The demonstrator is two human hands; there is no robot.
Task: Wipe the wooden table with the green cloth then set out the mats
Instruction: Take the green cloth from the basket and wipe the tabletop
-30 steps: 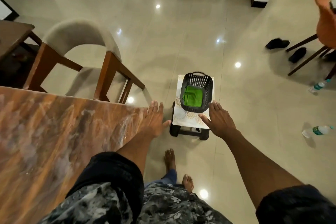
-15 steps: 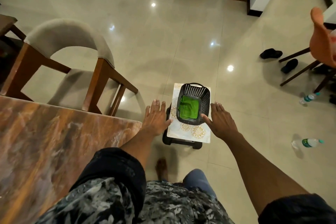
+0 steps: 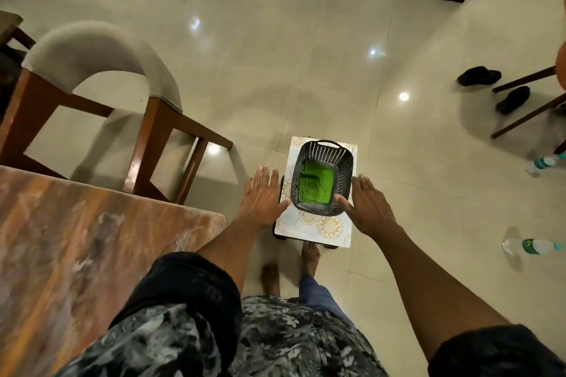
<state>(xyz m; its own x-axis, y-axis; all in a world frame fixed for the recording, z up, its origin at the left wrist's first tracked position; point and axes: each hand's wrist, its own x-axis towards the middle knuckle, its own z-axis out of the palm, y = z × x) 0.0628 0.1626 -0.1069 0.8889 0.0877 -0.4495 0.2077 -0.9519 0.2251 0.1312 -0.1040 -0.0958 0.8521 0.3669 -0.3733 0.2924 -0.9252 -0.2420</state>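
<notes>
Risk assessment: the black slotted basket (image 3: 322, 177) stands on a low stool (image 3: 312, 229) with a patterned top, and it takes up most of that top's far half. If I close on the basket from both sides unevenly, I judge it could slide or tip off the stool onto the tiled floor (image 3: 306, 55). The stool itself looks light, and my bare feet (image 3: 309, 257) are just beside its near edge; a nudge could shift it. A second concern is the reach: I am leaning down from standing height, so a hurried grab at the cloth may drag the basket along with it.

Position of the task item: the green cloth (image 3: 315, 185) lies folded flat on the basket floor, below the rim. It sits between my two hands. My left hand (image 3: 263, 196) is spread flat, fingers straight and together, holding nothing, just beside the basket's left wall; the thumb points toward the near corner. My right hand (image 3: 367, 205) is likewise flat and empty, its thumb at or touching the basket's near right corner; I cannot tell which. Neither hand touches the cloth.

The wooden tabletop (image 3: 92, 254) lies to my left, streaked with pale smears, not yet wiped. No mats are identifiable apart from the stool's patterned top.
</notes>
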